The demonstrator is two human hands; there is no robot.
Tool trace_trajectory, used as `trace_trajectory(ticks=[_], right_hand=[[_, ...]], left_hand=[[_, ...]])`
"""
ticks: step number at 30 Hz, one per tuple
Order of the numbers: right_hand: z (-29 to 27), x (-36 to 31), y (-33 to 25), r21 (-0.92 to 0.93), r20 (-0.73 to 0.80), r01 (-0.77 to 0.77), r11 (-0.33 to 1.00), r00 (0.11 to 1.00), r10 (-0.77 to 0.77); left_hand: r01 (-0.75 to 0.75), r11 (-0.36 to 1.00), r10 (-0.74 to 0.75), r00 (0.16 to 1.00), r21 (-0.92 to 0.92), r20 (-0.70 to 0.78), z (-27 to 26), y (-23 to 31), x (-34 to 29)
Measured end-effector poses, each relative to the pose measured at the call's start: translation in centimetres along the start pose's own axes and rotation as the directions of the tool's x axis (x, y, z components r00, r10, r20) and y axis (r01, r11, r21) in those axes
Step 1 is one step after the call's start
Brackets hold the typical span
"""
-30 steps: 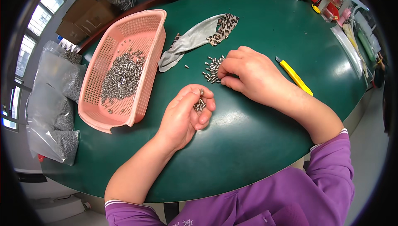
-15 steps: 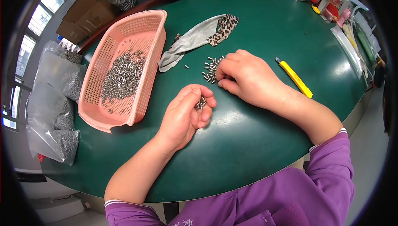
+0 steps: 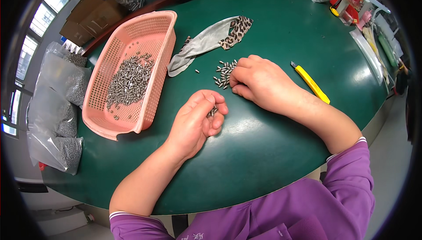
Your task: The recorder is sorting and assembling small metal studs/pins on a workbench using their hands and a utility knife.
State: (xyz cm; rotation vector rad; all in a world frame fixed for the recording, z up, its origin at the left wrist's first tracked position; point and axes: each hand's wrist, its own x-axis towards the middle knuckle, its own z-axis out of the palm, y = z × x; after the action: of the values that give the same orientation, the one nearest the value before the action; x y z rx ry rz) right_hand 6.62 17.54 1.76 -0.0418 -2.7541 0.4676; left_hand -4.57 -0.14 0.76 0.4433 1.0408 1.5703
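My left hand [image 3: 198, 119] is curled palm-inward around several small pointed metal pieces [image 3: 212, 110], which show between the thumb and fingers. To its upper right, my right hand [image 3: 259, 79] rests at the edge of a loose pile of the same metal pieces [image 3: 224, 73] on the table. Its fingers are bent and drawn together, and the tips are partly hidden, so what they pinch cannot be seen. One single piece [image 3: 197, 71] lies apart, left of the pile. A pink plastic basket [image 3: 160, 64] at the left holds many more of these pieces.
A grey cloth with leopard-print ends [image 3: 200, 42] lies beyond the pile. A yellow utility knife [image 3: 312, 84] lies right of my right hand. Clear bags of metal pieces [image 3: 66, 121] stand along the left edge of the green table [image 3: 263, 161]. A cardboard box [image 3: 94, 18] sits behind.
Both hands stay almost in place. The right fingers shift slightly at the pile, and the pieces there lie a little differently. The whole view has moved very slightly.
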Motion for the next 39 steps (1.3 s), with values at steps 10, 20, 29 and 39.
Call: trace_trajectory(ticks=[10,20,29,39], right_hand=[[-0.8,0.6,-1.9,0.233,-0.125,0.176,0.956,0.981,-0.150],[0.1,0.5,-0.2,0.125,-0.168,0.109,0.986,0.982,-0.087],[0.3,0.2,-0.1,0.028,-0.081,0.102,0.994,0.992,-0.099],[-0.5,0.5,-2.2,0.537,-0.029,-0.028,0.843,0.998,0.051]], left_hand=[[0.025,0.995,-0.024,1.000,0.095,-0.009,0.4,0.1,0.0],[0.009,1.000,-0.009,1.000,-0.009,0.021,-0.1,0.2,0.0],[0.007,0.999,-0.005,0.999,-0.036,0.036,-0.2,0.2,0.0],[0.005,0.999,-0.005,1.000,-0.036,0.017,-0.2,-0.1,0.1]])
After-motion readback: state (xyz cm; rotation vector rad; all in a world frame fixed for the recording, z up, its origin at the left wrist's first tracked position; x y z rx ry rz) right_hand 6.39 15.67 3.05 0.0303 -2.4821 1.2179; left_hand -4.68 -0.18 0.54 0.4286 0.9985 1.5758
